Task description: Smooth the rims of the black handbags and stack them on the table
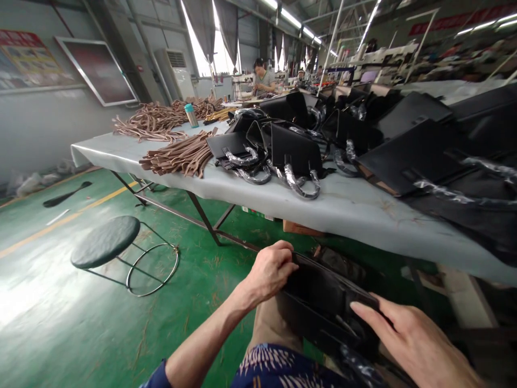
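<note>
A black handbag (323,293) rests over my lap, its upper edge running between my two hands. My left hand (272,272) is closed on the bag's left top corner, fingers curled over the edge. At the right end, my right hand (404,328) grips the same edge, thumb on the near side and fingers behind, mostly hidden. A plastic-wrapped handle (359,366) hangs at the bag's lower right, partly in shadow.
A grey-covered table (343,210) stands ahead, with black handbags (297,151) piled on its right half. Brown strips (181,153) and a bottle (191,116) lie or stand left. A round stool (107,242) is on the green floor. A person (263,78) sits farther back.
</note>
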Motion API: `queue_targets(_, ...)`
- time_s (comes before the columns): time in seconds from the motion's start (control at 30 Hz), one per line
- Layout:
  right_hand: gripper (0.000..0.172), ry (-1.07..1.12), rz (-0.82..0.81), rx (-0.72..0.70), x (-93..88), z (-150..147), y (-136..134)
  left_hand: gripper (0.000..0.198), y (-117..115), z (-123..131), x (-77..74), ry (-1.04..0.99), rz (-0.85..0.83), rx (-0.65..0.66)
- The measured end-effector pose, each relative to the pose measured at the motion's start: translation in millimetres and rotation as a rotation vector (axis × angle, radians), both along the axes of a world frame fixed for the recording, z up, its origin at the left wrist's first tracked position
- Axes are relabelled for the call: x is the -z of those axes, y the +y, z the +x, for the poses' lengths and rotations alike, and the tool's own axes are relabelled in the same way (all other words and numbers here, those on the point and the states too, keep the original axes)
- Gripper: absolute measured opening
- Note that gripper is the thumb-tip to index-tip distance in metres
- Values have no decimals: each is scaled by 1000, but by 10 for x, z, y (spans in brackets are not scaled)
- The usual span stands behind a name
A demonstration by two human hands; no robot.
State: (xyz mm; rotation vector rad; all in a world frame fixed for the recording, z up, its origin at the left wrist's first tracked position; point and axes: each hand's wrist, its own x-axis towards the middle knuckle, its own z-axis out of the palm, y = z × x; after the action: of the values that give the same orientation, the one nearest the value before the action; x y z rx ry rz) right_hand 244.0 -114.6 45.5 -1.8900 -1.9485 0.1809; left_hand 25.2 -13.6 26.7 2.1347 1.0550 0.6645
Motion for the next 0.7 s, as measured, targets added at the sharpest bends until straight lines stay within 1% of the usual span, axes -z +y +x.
queue_targets(0.07,39,80,-115,-36,-2,68,30,20,-32,-55,-25,-37,-74,49)
queue_targets(0.13,38,139,-206,-61,4,112,51,20,-49,-86,-39,-51,-122,55)
queue_targets(0.27,38,172,-214,-53,49,127,53,22,-2,-83,-21,-140,-221,43)
queue_targets(0.43,41,163,-220,-47,91,136,29,28,97,-26,68,-231,-380,31)
queue_targets(0.57,41,156,-233,-57,95,151,2,29,124,54,153,-195,-378,-46)
queue_targets(0.63,40,158,-221,-67,103,162,-17,27,131,90,174,-149,-353,-90)
queue_targets(0.7,39,163,-206,-75,118,174,-37,27,139,113,178,-96,-322,-108)
